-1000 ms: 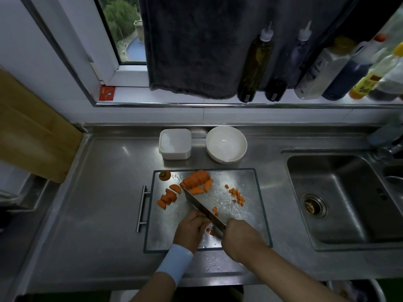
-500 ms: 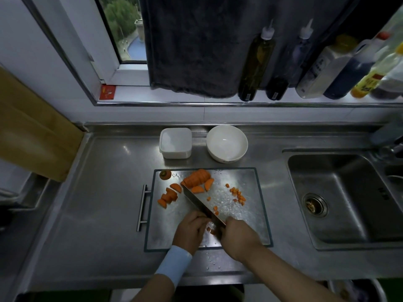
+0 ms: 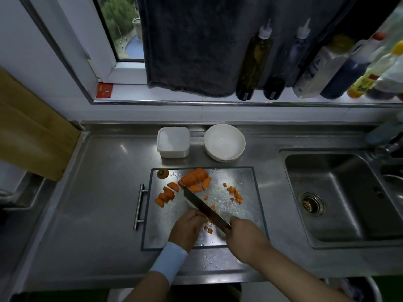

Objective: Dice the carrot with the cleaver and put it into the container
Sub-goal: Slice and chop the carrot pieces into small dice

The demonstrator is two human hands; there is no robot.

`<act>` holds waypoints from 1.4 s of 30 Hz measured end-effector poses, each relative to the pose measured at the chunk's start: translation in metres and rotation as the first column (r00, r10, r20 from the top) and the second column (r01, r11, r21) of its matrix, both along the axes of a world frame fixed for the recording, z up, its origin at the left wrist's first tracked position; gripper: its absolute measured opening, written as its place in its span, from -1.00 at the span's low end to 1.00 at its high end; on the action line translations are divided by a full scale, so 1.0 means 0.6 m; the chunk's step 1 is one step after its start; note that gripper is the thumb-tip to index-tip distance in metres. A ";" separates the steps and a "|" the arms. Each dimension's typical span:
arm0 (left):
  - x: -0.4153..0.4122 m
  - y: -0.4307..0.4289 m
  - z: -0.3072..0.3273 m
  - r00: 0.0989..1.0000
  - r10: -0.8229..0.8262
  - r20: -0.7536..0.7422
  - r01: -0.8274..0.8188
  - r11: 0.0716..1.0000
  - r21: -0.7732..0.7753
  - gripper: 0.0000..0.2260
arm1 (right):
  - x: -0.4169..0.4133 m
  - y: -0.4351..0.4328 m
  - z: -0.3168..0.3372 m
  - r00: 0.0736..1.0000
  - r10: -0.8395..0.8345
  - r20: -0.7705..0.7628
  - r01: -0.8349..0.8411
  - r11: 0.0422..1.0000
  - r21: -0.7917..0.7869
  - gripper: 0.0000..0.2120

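On the steel cutting board (image 3: 239, 214) lie a sliced carrot chunk (image 3: 194, 177), half-moon slices (image 3: 166, 195), a carrot top (image 3: 163, 173) and small dice (image 3: 235, 194). My right hand (image 3: 244, 236) grips the cleaver (image 3: 205, 207) by its handle, blade slanting up-left across the board. My left hand (image 3: 187, 228), fingers curled, holds down a carrot piece beside the blade; the piece is mostly hidden. A few dice (image 3: 208, 228) lie between the hands. The white square container (image 3: 173, 142) stands behind the board.
A white bowl (image 3: 224, 141) sits right of the container. The sink (image 3: 340, 199) lies to the right. Bottles (image 3: 254, 62) line the window ledge, a dark towel (image 3: 192, 44) hangs above, and a wooden board (image 3: 28, 127) leans at left.
The cleaver and both hands shifted only slightly during chopping; a few more small dice lie by the blade.
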State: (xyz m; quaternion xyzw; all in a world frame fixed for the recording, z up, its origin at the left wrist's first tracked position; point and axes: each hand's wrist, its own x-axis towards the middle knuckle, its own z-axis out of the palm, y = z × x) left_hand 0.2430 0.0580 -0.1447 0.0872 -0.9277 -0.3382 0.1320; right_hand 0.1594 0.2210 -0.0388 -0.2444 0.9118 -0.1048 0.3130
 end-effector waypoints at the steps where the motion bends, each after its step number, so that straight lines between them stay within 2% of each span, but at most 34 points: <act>1: 0.001 0.001 0.000 1.000 0.002 -0.003 -0.002 1.000 -0.007 -0.75 | 0.000 0.002 0.004 1.000 0.006 -0.004 -0.006 1.000 0.000 -0.90; 12: -0.003 -0.002 0.006 0.999 0.006 0.053 -0.005 1.000 -0.005 -0.77 | 0.005 0.000 0.030 0.999 0.028 0.017 -0.029 0.998 0.050 -0.95; 19: -0.003 0.002 0.018 0.998 0.040 0.045 -0.042 0.999 0.034 -0.81 | 0.001 -0.011 0.029 0.998 0.035 0.044 -0.038 0.997 0.069 -0.91; 23: -0.001 0.002 0.019 0.999 0.026 0.047 -0.029 0.998 0.052 -0.82 | -0.002 -0.017 0.026 0.998 0.050 0.048 -0.053 0.996 0.071 -0.83; 30: 0.000 0.000 0.019 0.997 0.024 0.068 -0.027 0.998 0.050 -0.86 | 0.000 -0.019 0.000 0.997 0.025 0.073 -0.031 0.997 0.070 -0.84; 38: 0.000 0.000 0.012 0.999 0.044 0.025 -0.047 0.990 0.136 -0.88 | 0.005 -0.037 -0.042 0.999 -0.024 0.044 0.025 0.999 -0.029 -0.85; 42: 0.002 -0.001 0.011 0.998 0.036 0.054 -0.042 0.993 0.106 -0.90 | 0.001 -0.034 -0.048 0.999 -0.011 0.039 0.013 0.999 -0.042 -0.84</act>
